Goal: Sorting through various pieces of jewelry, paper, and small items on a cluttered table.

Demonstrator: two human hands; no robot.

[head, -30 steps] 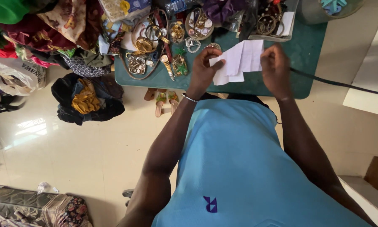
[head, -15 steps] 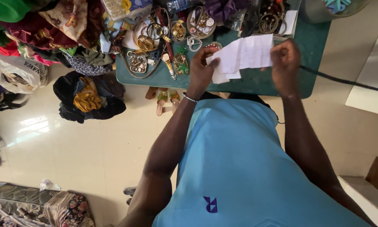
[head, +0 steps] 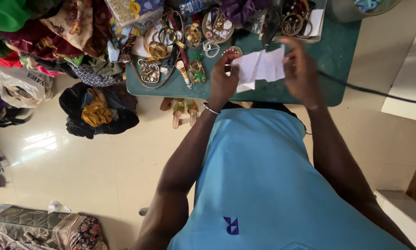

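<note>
Two hands: both closed on one white sheet of creased paper [head: 262, 66], held above the green table top.
Sheet position: over the near middle of the green-topped table [head: 337, 55], its lower left corner hanging towards the table's near edge.
Left hand [head: 224, 78]: fingers pinched shut on the sheet's left edge; a thin silver bangle [head: 210, 109] sits at the wrist.
Right hand [head: 302, 69]: fingers closed on the sheet's right edge, thumb side blurred.
Heap of jewellery and buckles [head: 189, 41]: spread over the table's left and far parts, gold-coloured rings, chains and brooches lying close together, just beside the left hand.
Open room on table: bare green surface to the right of the right hand, out to the right edge.
Black cable [head: 374, 90]: runs from near the right hand across the right corner of the table and off to the right.
Pair of green-strapped sandals [head: 184, 111]: on the cream tiled floor [head: 92, 171], partly under the table's near edge.
Black bag with mustard cloth [head: 97, 111]: on the floor left of the table, touching nothing on it.
Piled coloured clothes [head: 41, 32]: against the table's left edge.
Floor room: open tiles lie left of the person's blue shirt [head: 272, 185].
</note>
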